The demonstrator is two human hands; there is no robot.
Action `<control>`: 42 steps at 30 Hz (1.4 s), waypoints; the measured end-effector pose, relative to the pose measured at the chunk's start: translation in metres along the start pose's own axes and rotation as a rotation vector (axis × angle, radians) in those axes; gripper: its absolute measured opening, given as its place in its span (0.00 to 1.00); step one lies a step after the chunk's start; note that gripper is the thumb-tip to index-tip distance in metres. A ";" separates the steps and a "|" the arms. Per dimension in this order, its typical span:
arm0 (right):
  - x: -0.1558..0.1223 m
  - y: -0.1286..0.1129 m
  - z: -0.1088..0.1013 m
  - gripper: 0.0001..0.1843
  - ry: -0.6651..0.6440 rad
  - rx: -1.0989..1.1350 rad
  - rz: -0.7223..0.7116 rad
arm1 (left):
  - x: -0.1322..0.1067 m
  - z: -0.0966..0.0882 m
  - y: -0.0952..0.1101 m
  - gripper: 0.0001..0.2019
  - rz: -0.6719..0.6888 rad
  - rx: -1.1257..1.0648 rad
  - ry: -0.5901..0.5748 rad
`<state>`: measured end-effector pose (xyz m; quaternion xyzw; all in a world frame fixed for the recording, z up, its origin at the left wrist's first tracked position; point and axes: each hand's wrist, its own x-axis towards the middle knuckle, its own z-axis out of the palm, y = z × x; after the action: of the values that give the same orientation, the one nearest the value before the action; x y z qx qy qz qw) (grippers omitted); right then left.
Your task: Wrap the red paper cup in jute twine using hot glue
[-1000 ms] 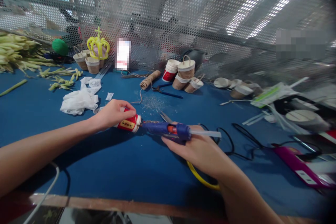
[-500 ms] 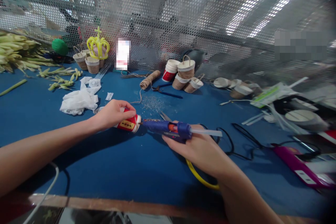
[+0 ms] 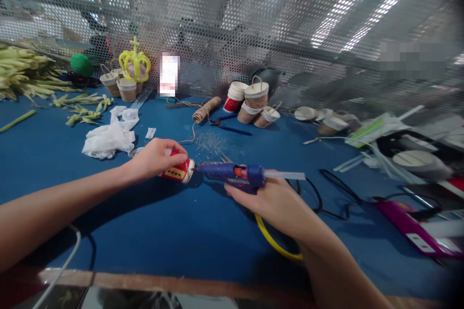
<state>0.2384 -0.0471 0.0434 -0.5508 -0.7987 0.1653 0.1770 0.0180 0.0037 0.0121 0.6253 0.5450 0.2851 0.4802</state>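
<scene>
two hands share the work here. our left hand [image 3: 157,154] has its grip closed round the red-and-white paper cup [image 3: 176,174], which lies on its side over the counter [image 3: 163,246], left of centre, its white end facing the tool; we cannot tell whether it rests on the surface or is lifted a little. our right hand [image 3: 270,200] has its grip wrapped round the blue hot-glue gun [image 3: 232,175], with a pale glue stick [image 3: 284,175] jutting from the back. the nozzle [image 3: 196,169] points at the cup's white end, so close that we cannot make out whether it touches.

to do this well, we think the cup wants a firm hold but no hard squeeze, since paper is likely to buckle. we should keep our left fingertips [image 3: 181,156] back from the nozzle, which is probably hot, and press the trigger lightly and evenly; too much glue would run. turning the cup seems safer than swinging the gun. a yellow loop [image 3: 271,239], perhaps a cord, curves below our right hand, so we do best to avoid dragging it. a pointed metal tool [image 3: 226,158], mostly hidden, lies just beyond the gun, and we should take care not to knock it.
</scene>
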 end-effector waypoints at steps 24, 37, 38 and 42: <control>0.005 -0.001 -0.002 0.11 -0.020 0.079 0.008 | -0.001 -0.001 -0.002 0.14 0.017 0.029 0.002; 0.006 0.001 -0.001 0.12 -0.020 0.102 0.020 | -0.002 -0.001 -0.001 0.13 0.035 0.037 -0.001; 0.007 0.001 -0.001 0.12 -0.015 0.097 0.028 | -0.001 -0.001 -0.002 0.13 0.038 0.038 0.002; 0.010 0.002 0.000 0.14 -0.011 0.078 0.080 | -0.001 -0.001 -0.003 0.14 0.044 0.047 0.003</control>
<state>0.2370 -0.0372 0.0429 -0.5742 -0.7699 0.2064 0.1871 0.0157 0.0028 0.0103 0.6478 0.5386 0.2836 0.4580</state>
